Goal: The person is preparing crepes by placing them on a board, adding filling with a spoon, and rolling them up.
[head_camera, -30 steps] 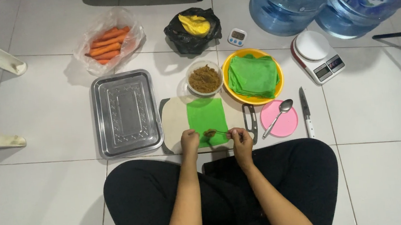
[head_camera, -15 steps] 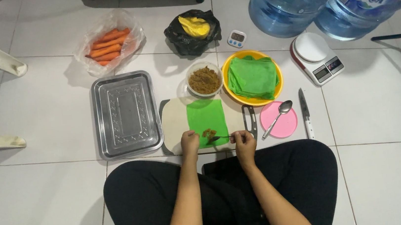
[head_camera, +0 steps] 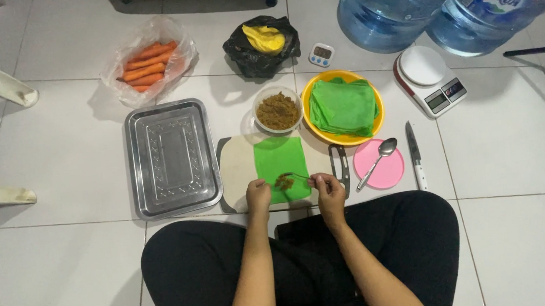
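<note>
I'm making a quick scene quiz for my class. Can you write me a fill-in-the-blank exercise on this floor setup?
1. The green sheets are stacked on a ____ plate.
2. The spoon rests on a ____ lid.
3. The bag beyond the metal tray holds ____.
4. Both hands, left and right, work at a green sheet lying on a cutting ____.

Missing words: yellow; pink; carrots; board

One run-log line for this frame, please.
left hand: on green square wrapper | right hand: holds small metal fork in brown filling | under: pale cutting board
</note>
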